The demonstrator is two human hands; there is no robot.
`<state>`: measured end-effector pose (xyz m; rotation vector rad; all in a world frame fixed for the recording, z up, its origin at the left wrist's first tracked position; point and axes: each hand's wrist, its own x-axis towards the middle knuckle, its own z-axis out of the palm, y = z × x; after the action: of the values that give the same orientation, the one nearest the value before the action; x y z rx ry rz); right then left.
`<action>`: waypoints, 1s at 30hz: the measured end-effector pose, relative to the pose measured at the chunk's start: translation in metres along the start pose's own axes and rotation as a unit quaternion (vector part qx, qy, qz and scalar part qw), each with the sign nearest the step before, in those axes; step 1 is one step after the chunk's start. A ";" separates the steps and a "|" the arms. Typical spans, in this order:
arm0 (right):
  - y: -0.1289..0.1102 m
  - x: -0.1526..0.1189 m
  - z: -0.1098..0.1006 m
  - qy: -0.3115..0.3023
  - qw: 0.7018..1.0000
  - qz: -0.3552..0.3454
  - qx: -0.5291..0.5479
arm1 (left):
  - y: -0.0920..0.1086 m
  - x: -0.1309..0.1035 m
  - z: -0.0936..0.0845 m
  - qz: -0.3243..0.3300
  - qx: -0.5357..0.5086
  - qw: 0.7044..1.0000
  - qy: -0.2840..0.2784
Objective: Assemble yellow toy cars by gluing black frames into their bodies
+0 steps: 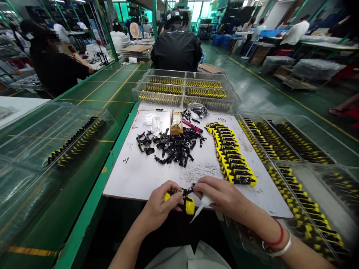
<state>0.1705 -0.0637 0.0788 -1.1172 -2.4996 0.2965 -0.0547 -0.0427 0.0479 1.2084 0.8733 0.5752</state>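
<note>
At the front edge of the white board [134, 179], my left hand [159, 203] is closed around a yellow-and-black plastic part [190, 206]. My right hand [221, 192] holds a small white squeeze bottle [205, 202], its thin nozzle slanting down to the left. The thumb and fingers of that hand also meet a small black piece [188, 190] at the top of the yellow part. Whether the black piece is seated on it I cannot tell. Beyond my hands lies a pile of loose black pieces [179, 147]. To the right, a row of yellow-and-black parts [232, 153] overlaps on the board.
Clear plastic trays with similar parts stand at the back [183, 89], the right [303, 175] and the left [75, 145]. On the board are a small yellowish box [176, 125], a red tool [192, 126] and white crumpled material [153, 122]. A person [176, 46] sits ahead.
</note>
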 end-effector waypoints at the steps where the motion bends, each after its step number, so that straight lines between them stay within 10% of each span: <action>1: 0.000 -0.001 0.000 0.028 0.999 0.025 0.029 | -0.001 0.001 0.001 -0.006 -0.043 0.999 0.018; 5: -0.010 -0.006 0.007 0.136 0.981 0.099 0.093 | -0.005 0.004 0.005 -0.024 -0.136 0.987 0.081; 15: -0.024 -0.013 0.042 0.169 0.983 0.037 0.057 | 0.001 -0.004 0.019 -0.022 -0.113 0.989 0.098; 30: -0.021 -0.005 0.036 0.026 0.997 0.078 -0.003 | -0.002 -0.004 0.020 -0.019 -0.121 0.986 0.110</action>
<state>0.1443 -0.0822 0.0521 -1.3079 -2.3747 0.2983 -0.0405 -0.0579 0.0488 0.9164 0.9792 0.7704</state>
